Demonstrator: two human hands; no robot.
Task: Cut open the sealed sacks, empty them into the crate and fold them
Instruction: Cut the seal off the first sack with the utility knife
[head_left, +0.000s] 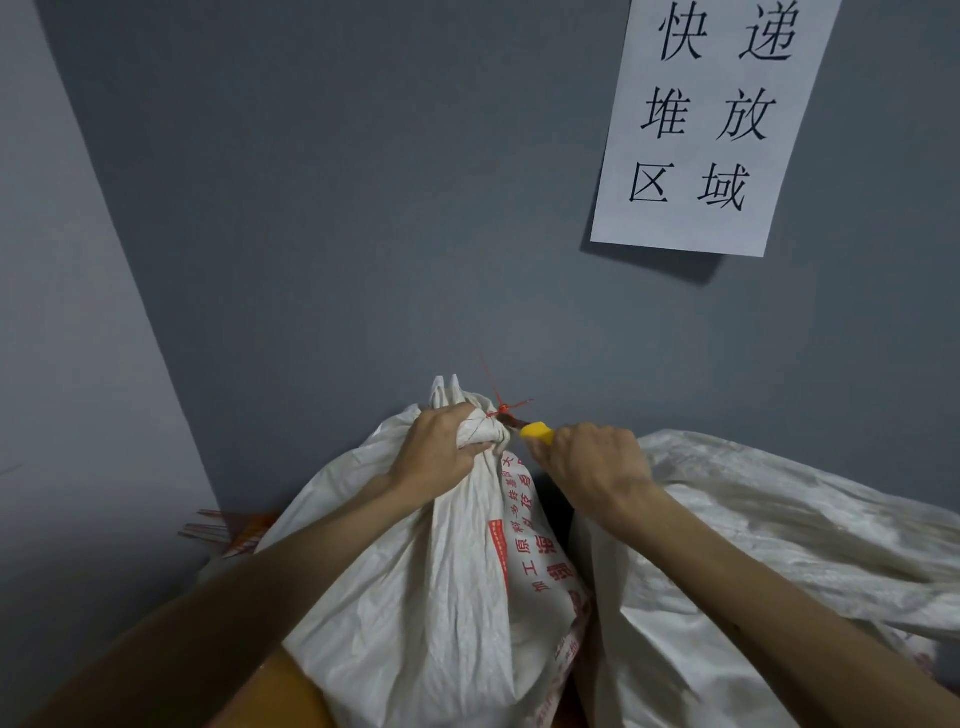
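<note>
Two hands on one job, head view: left hand (441, 449) fingers clamped round the gathered neck of the upright sack (415, 582) by the grey wall (363, 208); right hand (597, 462) fingers curled on a yellow cutter (537, 432), tip at the red tie (502, 410). Risk, judged: blade just beside left fingers; a slip could nick them or slash the cloth

White paper sheet (711, 124) on the grey wall (363, 208), upper right: six large black printed characters in three rows of two, read 快递 / 堆放 / 区域. White sack (415, 597) that my left hand (441, 447) grips at the neck: red print (524, 519) down its right side, characters lying sideways to me. I make out 工 and 原 in one column; remainder lost in creases. Red block beside the column, too small to read.
</note>
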